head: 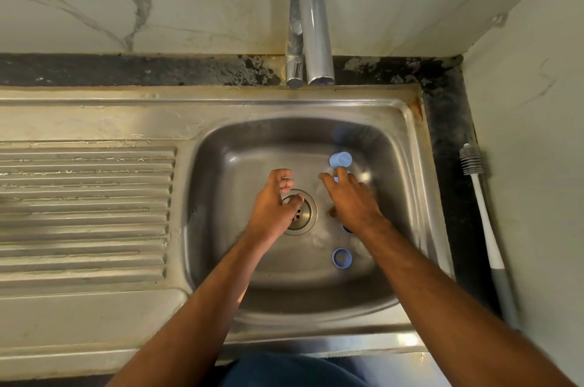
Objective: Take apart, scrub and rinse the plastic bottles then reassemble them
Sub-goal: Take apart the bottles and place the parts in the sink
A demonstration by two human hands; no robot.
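Note:
Clear plastic bottles with blue caps lie in the steel sink basin (221,260), and their clear bodies are hard to make out. One blue cap (340,160) points toward the far right of the basin. A second blue cap (342,258) lies nearer to me, its hollow side facing up. My right hand (352,200) reaches over the first bottle with fingers spread, and the fingertips touch just below that cap. A bit of blue shows under my right wrist. My left hand (278,200) hovers over the drain (305,216) with loosely curled fingers, holding nothing.
The faucet (311,23) arches over the basin's back edge, with no water visibly running. A ribbed drainboard (85,203) lies to the left. A white-handled bottle brush (483,212) lies on the dark counter strip to the right, beside the wall.

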